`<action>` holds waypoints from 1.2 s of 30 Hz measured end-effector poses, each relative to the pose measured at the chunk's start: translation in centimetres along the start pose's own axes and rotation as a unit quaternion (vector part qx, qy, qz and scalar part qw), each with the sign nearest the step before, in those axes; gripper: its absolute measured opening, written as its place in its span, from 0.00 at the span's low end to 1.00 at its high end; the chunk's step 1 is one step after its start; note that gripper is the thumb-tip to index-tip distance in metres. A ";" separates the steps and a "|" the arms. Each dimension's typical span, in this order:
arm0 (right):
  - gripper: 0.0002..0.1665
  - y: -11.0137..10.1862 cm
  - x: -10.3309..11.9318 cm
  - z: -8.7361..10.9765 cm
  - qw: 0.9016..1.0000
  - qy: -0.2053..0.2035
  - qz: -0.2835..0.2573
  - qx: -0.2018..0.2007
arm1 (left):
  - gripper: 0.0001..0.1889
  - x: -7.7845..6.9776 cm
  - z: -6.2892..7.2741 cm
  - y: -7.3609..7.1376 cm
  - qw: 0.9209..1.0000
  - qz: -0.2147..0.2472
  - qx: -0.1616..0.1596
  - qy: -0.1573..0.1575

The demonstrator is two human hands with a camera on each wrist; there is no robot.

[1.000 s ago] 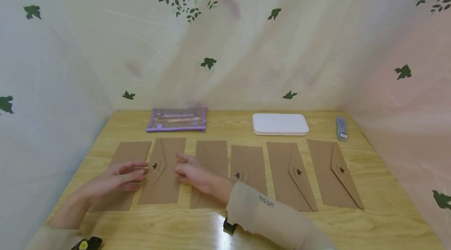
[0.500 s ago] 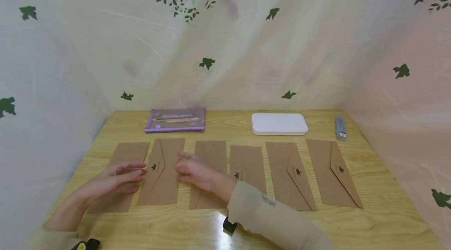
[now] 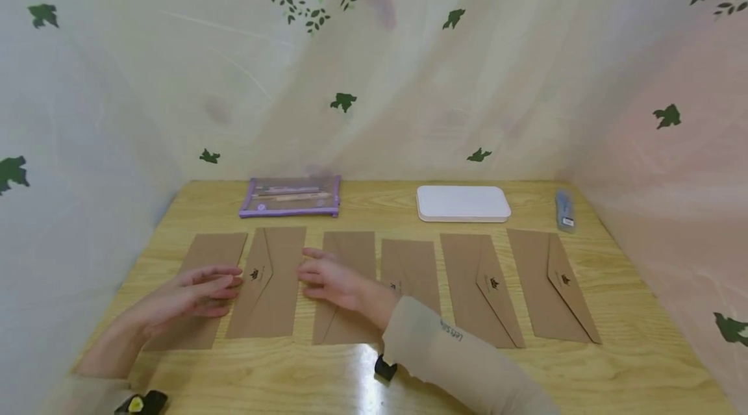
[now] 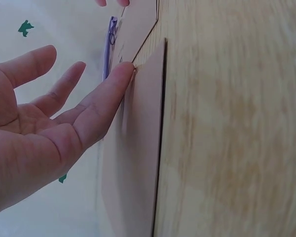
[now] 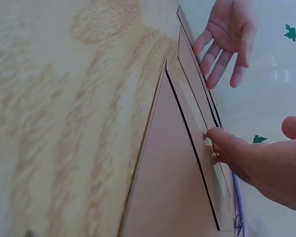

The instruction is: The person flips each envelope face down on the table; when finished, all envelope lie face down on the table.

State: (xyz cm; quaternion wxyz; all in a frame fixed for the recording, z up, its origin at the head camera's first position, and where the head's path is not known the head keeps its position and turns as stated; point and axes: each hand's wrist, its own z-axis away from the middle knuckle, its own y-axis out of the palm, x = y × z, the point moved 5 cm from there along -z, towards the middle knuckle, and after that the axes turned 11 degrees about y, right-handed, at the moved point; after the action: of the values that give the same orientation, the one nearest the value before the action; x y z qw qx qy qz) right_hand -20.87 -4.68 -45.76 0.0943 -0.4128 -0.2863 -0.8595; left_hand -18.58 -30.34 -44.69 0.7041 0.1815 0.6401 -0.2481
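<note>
Several brown paper envelopes lie in a row on the wooden table. My left hand (image 3: 187, 298) is over the leftmost envelope (image 3: 213, 249), its fingertips right at the left edge of the second envelope (image 3: 283, 285), which bears a small black crown print. From the other side, my right hand (image 3: 336, 280) reaches across the third envelope (image 3: 350, 249), fingertips near the second one's right edge. In the left wrist view the left hand (image 4: 44, 118) has its fingers extended and nothing in its grasp. The right wrist view shows the right hand (image 5: 266, 158) low beside the envelopes, likewise holding nothing.
Three more envelopes, one of them the rightmost envelope (image 3: 546, 285), lie to the right. Along the back stand a clear purple-edged pencil pouch (image 3: 290, 213), a white flat case (image 3: 463, 204) and a small grey-blue packet (image 3: 564, 210). A leaf-patterned curtain (image 3: 409, 110) surrounds the table.
My right hand has shifted slightly right, away from the second envelope's edge. My left hand stays nearly in place, and the envelopes keep their arrangement.
</note>
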 end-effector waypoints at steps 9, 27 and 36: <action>0.41 0.4 -0.3 0.2 1.000 0.006 -0.010 -0.007 | 0.32 0.1 0.0 0.2 0.999 0.015 -0.039 0.004; 0.41 1.0 -1.0 -0.2 0.997 -0.023 -0.064 -0.041 | 0.33 0.5 -0.5 0.7 0.997 0.049 -0.059 -0.013; 0.41 1.3 -0.9 -0.1 0.997 -0.025 -0.062 -0.037 | 0.27 -0.4 -0.5 1.3 0.995 0.073 -0.069 -0.006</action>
State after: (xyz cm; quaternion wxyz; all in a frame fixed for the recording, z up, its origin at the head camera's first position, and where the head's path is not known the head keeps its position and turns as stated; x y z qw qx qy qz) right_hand -19.85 -5.92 -45.95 0.0181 -0.4185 -0.2817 -0.8632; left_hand -18.25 -28.90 -44.46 0.7350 0.1774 0.6364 -0.1528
